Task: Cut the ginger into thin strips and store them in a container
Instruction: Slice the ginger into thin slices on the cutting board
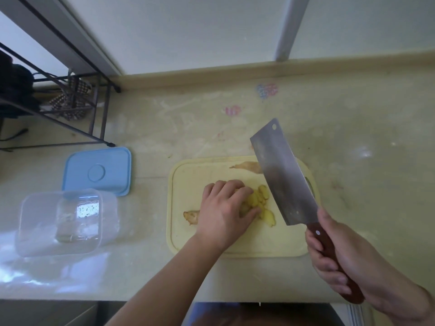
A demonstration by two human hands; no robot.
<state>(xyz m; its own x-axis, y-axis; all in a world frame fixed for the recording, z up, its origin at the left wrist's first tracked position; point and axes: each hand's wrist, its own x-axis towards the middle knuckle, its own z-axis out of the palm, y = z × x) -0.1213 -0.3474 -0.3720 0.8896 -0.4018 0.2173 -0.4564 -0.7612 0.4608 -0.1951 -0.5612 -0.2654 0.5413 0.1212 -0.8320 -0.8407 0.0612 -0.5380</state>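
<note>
Yellow plastic makes up the cutting board (235,243), which lies on a pale, marbled counter (188,128) near its front edge. On the board sits a small heap of ginger slices (260,201), peeled and yellow, overlapping one another. The left hand (224,208) rests on top of the heap with its fingers curled down over the slices, pressing and gathering them; part of the heap is hidden beneath the fingers. Two scraps of ginger peel lie apart from the heap: one (191,216) just left of the left hand, the other (248,166) near the far edge of the board, partly hidden behind the blade.

The right hand (348,262) is wrapped tightly around the dark wooden handle of a cleaver (286,177). The wide steel blade is lifted off the board and tilted, its tip pointing away, and it covers the board's right part, including most of a handle slot there.

Left of the board stands a clear plastic container (62,222), open and with no ginger in it. Its blue lid (97,171) lies flat just behind it. Farther back on the left, a black wire rack (77,107) stands on the counter holding a checked cloth (70,102). Faded pink and blue marks (267,90) show on the counter near the back wall.
</note>
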